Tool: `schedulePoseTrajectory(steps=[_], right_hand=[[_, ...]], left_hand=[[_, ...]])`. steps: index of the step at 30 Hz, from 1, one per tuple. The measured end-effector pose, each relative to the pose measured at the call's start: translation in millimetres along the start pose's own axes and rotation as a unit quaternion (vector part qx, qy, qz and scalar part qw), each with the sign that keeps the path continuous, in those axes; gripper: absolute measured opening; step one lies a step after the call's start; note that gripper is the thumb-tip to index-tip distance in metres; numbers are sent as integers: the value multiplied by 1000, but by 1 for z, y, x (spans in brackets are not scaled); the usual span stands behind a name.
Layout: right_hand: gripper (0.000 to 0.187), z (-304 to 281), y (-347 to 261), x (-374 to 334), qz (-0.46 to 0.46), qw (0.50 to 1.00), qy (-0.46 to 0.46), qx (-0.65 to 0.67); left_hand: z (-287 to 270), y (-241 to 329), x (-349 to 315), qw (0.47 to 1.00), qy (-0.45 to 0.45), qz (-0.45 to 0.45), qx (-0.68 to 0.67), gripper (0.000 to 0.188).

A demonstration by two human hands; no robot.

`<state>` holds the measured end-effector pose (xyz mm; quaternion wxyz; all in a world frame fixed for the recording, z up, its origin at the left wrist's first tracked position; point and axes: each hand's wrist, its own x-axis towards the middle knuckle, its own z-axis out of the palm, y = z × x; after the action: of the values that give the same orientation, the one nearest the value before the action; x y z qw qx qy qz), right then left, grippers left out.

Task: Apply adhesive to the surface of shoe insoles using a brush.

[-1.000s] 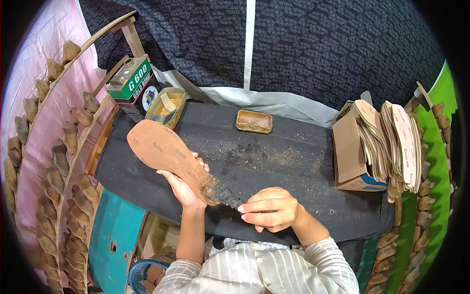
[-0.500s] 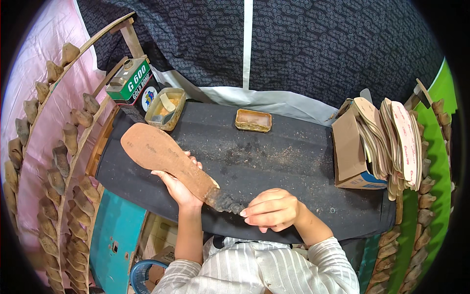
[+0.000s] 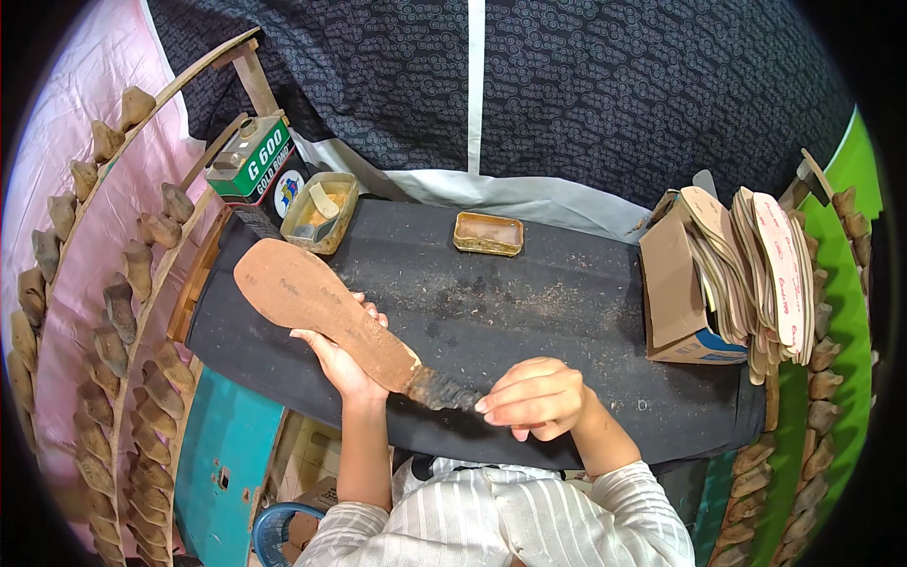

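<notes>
You've got the brown sole [image 3: 302, 295] slanted over the counter [image 3: 567, 340], your left grip [image 3: 346, 369] clasping it from beneath, palm mostly hidden, then a ragged dark strip [image 3: 441, 389], tip covered by your pinching right grip [image 3: 536, 399].

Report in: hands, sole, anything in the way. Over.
Left hand gripping flat brown foot-shaped sole. Right hand pinching dark ragged strip that reaches from sole's narrow end. Yellowish rectangular tray farther back, out of the way.
</notes>
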<state>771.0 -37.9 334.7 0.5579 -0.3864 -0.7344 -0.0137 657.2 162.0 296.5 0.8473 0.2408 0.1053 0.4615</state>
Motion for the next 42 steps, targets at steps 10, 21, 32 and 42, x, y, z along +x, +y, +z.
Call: schedulePoseTrajectory(steps=[10, 21, 32, 42], right_hand=[[17, 6, 5, 2, -19, 994, 67, -80], [21, -1, 1, -4, 32, 993, 111, 16], [13, -2, 7, -10, 30, 998, 39, -27], [24, -5, -2, -6, 12, 999, -5, -45]], left_hand=[[0, -2, -5, 999, -37, 7, -34, 73], [-4, 0, -3, 996, -38, 75, -17, 72], [0, -2, -1, 995, 15, 97, 11, 77], [-4, -6, 4, 996, 10, 89, -6, 76]])
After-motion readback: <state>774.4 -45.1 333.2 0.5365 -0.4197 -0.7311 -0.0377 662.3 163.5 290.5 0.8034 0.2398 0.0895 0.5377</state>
